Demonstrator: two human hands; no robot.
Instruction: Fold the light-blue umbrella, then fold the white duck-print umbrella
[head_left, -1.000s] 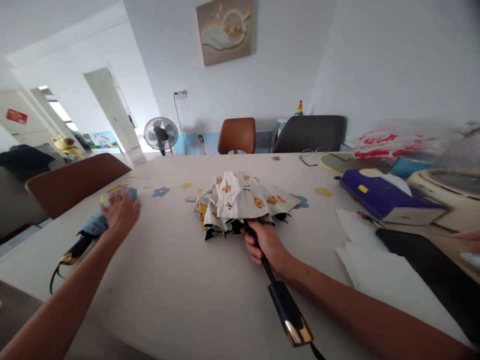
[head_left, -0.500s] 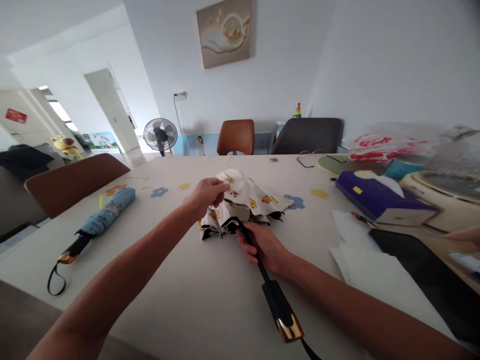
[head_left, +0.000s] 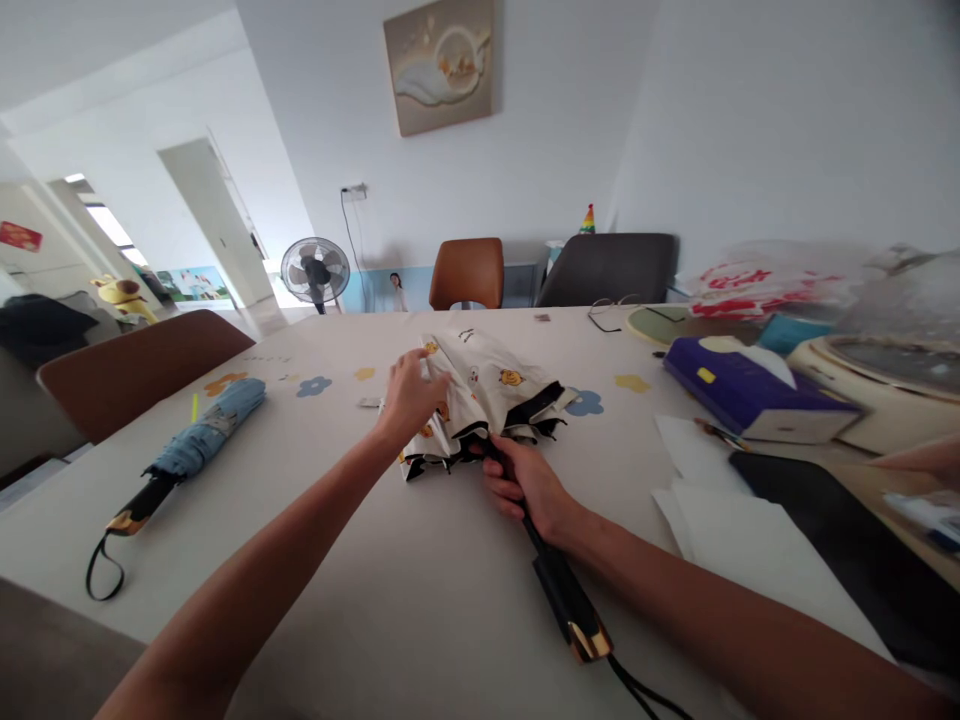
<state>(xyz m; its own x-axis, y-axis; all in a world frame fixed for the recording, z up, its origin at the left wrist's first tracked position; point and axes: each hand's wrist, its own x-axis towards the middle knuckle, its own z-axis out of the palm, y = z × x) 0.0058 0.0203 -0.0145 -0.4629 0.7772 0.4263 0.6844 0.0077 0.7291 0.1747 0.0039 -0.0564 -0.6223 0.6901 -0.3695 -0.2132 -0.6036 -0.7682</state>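
Observation:
A white umbrella (head_left: 491,375) with small yellow and orange cartoon figures lies partly folded on the table, its canopy loose and its black underside showing at the edge. My right hand (head_left: 529,487) is wrapped round its black shaft just below the canopy. The black handle with a gold end and a wrist strap points toward me. At the canopy's left side, my left hand (head_left: 412,398) has its fingers on a fold of the fabric, the thumb and fingers a little apart. Part of the left fingers' contact is hidden.
A folded blue umbrella (head_left: 214,425) lies on the table (head_left: 315,620) at the left. On the right are white papers (head_left: 757,560), a black flat object (head_left: 847,550), a purple tissue box (head_left: 750,385) and a round cream appliance (head_left: 892,390). Glasses (head_left: 611,310) lie at the back.
My left hand has moved left and spread slightly on the canopy, where a fold now lies differently. My right hand still grips the shaft. The view has shifted a little.

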